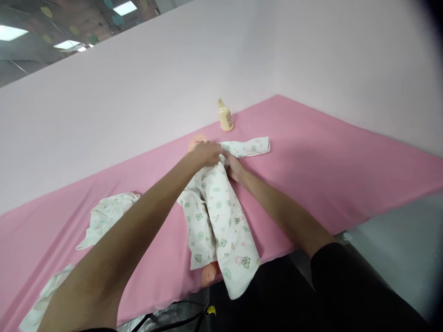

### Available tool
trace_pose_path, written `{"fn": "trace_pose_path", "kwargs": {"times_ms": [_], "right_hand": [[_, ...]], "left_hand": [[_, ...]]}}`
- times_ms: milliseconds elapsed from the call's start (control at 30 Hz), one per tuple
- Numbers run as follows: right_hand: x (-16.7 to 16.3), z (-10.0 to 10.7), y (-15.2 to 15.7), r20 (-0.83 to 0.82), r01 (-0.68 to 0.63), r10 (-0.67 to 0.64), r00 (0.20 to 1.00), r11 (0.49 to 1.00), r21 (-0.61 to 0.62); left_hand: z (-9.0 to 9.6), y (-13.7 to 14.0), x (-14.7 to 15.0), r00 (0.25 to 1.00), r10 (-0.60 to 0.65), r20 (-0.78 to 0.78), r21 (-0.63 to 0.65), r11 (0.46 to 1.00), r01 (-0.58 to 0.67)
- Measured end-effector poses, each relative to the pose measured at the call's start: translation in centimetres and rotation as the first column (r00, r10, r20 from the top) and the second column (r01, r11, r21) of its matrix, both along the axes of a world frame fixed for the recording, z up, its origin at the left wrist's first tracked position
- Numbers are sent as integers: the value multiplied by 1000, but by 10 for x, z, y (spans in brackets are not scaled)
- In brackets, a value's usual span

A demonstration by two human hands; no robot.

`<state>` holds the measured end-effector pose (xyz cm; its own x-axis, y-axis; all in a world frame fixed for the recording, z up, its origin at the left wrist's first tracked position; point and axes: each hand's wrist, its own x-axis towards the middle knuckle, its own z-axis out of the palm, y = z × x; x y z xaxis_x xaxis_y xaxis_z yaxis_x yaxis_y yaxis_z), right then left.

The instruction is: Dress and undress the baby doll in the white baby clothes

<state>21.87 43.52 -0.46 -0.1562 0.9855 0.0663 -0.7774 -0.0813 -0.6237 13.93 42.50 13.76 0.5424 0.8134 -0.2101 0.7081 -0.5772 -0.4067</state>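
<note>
1. Left: a crumpled white cloth (110,216) lies on the pink sheet (159,267).
2. Centre: the left hand (208,153), curled closed, grips the bear-print baby garment (224,216) at the chest of the doll (209,275); its body is covered.
3. Far: a pump bottle (226,118) stands.
4. Right: the right hand (236,168) is half-curled, its grip hidden; the sleeve (252,147) lies flat, seemingly unfilled.

On a pink cover (311,184), a doll (209,274) lies with its head far and a foot at the near edge, under a white printed garment (221,212). The left hand (206,153) curls over the garment's far end; the right hand (234,167) touches it just to the right, fingers partly hidden, below an outstretched sleeve (254,146). A cream bottle (226,118) stands farther back; two crumpled cloths (110,214) lie left.
</note>
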Motion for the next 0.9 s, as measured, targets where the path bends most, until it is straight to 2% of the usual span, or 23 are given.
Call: {"fn": "trace_pose_path", "kwargs": {"times_ms": [167,267,433,633,800,900], "right_hand": [[-1,-3,2,62,14,-13,998,1000,-21],[-1,-4,1,76,2,1,997,999,-39],[0,-5,-1,55,1,1,998,999,-43],[1,-2,-2,10,-31,32,999,999,-15],[1,0,-3,34,7,-5,999,998,-58],[-1,-3,-1,87,19,-14,996,998,-58]], "left_hand": [[-7,1,-9,997,27,78,190,981,-42],[-11,2,-13,986,55,156,246,965,-93],[-9,1,-18,979,39,199,153,986,-70],[-10,2,-30,944,14,330,136,989,-62],[-14,11,-41,890,-34,454,-22,999,49],[-16,15,-45,874,-25,485,-46,997,54]]}}
